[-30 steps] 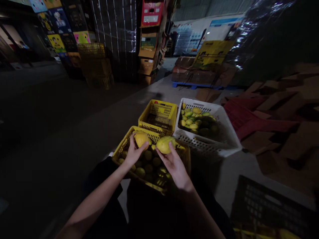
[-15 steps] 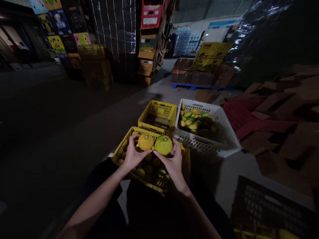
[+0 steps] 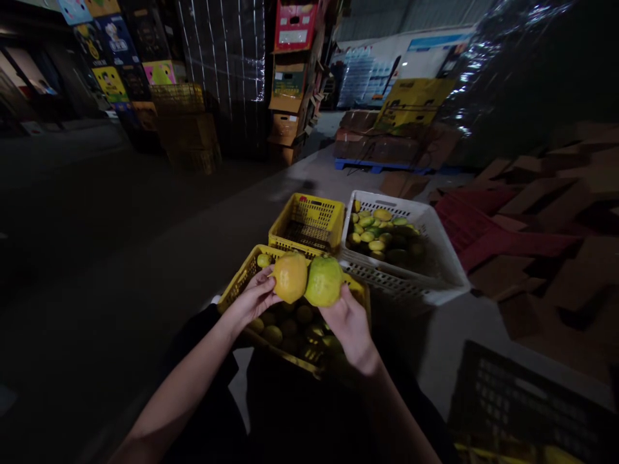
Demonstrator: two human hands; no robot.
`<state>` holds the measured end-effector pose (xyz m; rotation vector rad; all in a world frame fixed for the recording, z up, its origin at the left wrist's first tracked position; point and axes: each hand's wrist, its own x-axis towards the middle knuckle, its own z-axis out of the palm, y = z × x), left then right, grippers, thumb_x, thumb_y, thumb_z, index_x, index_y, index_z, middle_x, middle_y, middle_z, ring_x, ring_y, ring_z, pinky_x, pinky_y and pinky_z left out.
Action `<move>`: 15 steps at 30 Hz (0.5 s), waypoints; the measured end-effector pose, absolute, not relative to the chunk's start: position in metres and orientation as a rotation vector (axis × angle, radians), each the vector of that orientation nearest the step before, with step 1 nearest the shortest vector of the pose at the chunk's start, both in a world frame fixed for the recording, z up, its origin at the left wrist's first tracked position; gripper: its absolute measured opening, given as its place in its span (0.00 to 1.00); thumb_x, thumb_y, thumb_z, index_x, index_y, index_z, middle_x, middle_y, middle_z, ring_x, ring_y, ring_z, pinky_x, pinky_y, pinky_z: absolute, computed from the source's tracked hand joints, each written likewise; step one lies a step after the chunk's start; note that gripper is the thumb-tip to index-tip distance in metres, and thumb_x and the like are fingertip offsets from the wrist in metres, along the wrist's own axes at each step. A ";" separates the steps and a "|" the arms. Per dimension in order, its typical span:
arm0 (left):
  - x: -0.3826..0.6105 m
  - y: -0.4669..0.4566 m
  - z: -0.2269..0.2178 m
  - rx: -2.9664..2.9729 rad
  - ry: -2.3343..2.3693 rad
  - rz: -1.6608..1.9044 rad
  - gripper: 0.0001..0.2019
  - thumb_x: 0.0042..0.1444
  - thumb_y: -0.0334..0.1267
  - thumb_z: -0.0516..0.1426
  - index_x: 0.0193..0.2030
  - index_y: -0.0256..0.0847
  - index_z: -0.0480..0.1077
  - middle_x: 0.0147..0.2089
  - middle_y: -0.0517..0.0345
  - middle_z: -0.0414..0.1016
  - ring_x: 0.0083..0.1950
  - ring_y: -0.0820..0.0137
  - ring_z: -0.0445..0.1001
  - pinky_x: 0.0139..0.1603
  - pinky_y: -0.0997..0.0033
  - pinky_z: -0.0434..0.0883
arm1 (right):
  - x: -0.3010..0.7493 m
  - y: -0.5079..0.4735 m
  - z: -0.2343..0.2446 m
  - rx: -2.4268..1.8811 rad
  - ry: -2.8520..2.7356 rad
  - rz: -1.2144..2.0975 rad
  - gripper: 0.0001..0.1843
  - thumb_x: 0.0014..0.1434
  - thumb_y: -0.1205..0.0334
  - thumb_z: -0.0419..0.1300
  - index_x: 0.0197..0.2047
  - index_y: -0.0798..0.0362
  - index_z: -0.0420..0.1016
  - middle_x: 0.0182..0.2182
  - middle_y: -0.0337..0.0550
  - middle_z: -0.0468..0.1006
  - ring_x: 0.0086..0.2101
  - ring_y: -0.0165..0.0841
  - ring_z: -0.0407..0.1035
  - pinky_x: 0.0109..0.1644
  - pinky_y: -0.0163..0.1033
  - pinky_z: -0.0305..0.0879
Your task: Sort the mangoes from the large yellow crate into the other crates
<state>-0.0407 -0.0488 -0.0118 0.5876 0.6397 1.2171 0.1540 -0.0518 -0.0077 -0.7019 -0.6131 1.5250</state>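
Observation:
Above the front yellow crate (image 3: 236, 283), my two hands hold a pair of papayas side by side, their sides touching or nearly so. My left hand (image 3: 258, 295) grips a yellow-orange papaya (image 3: 290, 277) from its left side. Around the lower right of a yellow-green papaya (image 3: 324, 281) my right hand (image 3: 349, 322) is closed. The long sides of both fruits face me. More fruits (image 3: 272, 334) lie in shadow in the crate below, and a small bright one (image 3: 264, 260) sits by its far left corner.
Behind stands another yellow crate (image 3: 319, 209), with a white crate (image 3: 447, 270) of yellow and green fruits to its right. Flattened cardboard (image 3: 546, 309) and a red crate (image 3: 464, 222) lie at right. A dark crate (image 3: 522, 393) is lower right. Stacked cartons (image 3: 290, 84) rise behind.
Both papayas have tipped, so their stem ends turned away and their long sides now show. My left hand has shifted slightly left and down; my right hand has turned lower under its fruit.

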 end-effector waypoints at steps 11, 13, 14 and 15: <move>-0.033 -0.047 -0.003 0.411 0.593 1.144 0.15 0.61 0.35 0.59 0.54 0.35 0.73 0.54 0.45 0.80 0.60 0.59 0.77 0.65 0.58 0.72 | 0.155 -0.044 -0.009 -0.684 -0.653 1.644 0.23 0.50 0.46 0.71 0.47 0.44 0.78 0.52 0.41 0.82 0.56 0.45 0.73 0.58 0.56 0.74; -0.030 -0.047 -0.004 0.401 0.646 1.173 0.15 0.61 0.35 0.60 0.54 0.37 0.74 0.55 0.48 0.80 0.60 0.62 0.77 0.65 0.63 0.72 | 0.152 -0.047 -0.010 -0.708 -0.689 1.628 0.23 0.52 0.47 0.71 0.49 0.44 0.77 0.53 0.41 0.81 0.56 0.45 0.73 0.56 0.54 0.76; -0.028 -0.047 -0.005 0.400 0.673 1.189 0.14 0.60 0.35 0.61 0.53 0.38 0.74 0.54 0.50 0.81 0.60 0.63 0.77 0.64 0.65 0.72 | 0.150 -0.049 -0.010 -0.724 -0.715 1.618 0.23 0.53 0.48 0.71 0.50 0.44 0.77 0.54 0.41 0.81 0.55 0.44 0.73 0.54 0.52 0.76; -0.026 -0.048 -0.006 0.403 0.694 1.199 0.13 0.59 0.34 0.62 0.52 0.38 0.75 0.53 0.51 0.81 0.59 0.63 0.78 0.63 0.66 0.73 | 0.148 -0.051 -0.011 -0.739 -0.741 1.608 0.22 0.53 0.49 0.71 0.51 0.44 0.77 0.53 0.41 0.81 0.54 0.44 0.74 0.53 0.50 0.77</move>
